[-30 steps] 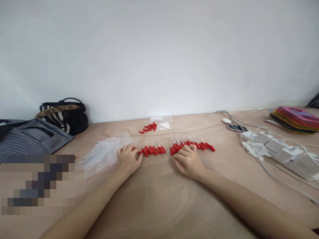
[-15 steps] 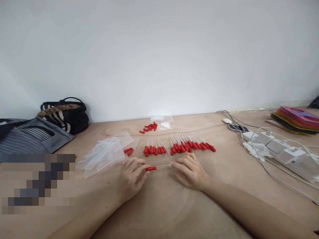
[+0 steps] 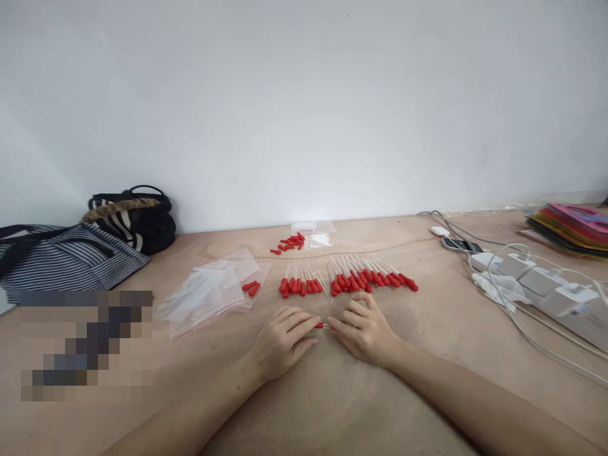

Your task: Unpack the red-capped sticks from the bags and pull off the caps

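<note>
My left hand [image 3: 284, 340] and my right hand [image 3: 365, 330] meet fingertip to fingertip on the tan table. Between them they pinch one clear pipette with a red bulb [image 3: 321, 325]; only a bit of red shows. Just beyond the hands lie two rows of the same droppers, a small group [image 3: 300, 284] on the left and a longer fan [image 3: 370, 276] on the right. Two loose red bulbs [image 3: 251, 288] lie by the clear zip bags [image 3: 209, 291]. More loose red bulbs [image 3: 289, 242] lie near the wall.
Striped bags [image 3: 71, 253] sit at the far left by the wall. A power strip with white chargers and cables [image 3: 536, 282], a phone [image 3: 460, 244] and a stack of coloured sheets [image 3: 570, 227] fill the right side. A small clear packet [image 3: 313, 231] lies at the back.
Both hands drew back from the dropper rows toward me with one dropper, then closed together until most of it is hidden between the fingertips. Two red bulbs are uncovered by the bags.
</note>
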The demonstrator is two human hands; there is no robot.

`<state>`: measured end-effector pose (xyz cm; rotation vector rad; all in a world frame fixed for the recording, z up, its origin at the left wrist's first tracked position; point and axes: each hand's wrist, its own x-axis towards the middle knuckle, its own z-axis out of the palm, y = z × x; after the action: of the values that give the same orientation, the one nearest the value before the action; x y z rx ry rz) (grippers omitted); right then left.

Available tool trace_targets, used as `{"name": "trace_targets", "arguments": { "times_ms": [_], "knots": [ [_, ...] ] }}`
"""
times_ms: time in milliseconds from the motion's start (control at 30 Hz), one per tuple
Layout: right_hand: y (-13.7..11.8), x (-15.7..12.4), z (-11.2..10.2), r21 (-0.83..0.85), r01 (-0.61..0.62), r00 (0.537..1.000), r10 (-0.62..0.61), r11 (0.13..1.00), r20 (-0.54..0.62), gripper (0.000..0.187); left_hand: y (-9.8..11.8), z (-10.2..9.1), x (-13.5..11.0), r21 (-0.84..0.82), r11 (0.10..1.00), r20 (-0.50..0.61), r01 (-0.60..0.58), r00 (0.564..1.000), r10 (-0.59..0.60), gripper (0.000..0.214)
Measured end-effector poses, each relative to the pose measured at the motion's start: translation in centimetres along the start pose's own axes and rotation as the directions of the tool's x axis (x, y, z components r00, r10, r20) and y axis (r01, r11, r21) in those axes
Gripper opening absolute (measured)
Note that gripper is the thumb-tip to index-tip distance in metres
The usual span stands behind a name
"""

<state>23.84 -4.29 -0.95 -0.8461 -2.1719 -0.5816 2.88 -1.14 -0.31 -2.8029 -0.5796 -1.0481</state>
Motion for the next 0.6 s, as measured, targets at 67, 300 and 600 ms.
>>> {"name": "trace_targets", "arguments": {
  "times_ms": [67,300,600],
  "knots": [
    [-0.09,0.03,0.08,-0.001,0.032,0.999,-0.032,0.999,-0.023,0.012,0.14,0.29,0.02,0.022,0.999,-0.033,-0.040,0.999,0.041,0.015],
    [0.11,-0.39,0.32,0.015,0.065,0.998,-0.065,0.998,-0.021,0.014,0.68,0.38,0.36,0.122,0.989,-0.067,-0.081,0.994,0.090,0.011],
    [0.17,-0.34,0.14,0.068,0.079,0.997,-0.077,0.995,-0.025,0.013,0.54,0.25,-0.03,0.082,0.996,-0.064,-0.037,0.997,0.042,0.018]
  ]
}}
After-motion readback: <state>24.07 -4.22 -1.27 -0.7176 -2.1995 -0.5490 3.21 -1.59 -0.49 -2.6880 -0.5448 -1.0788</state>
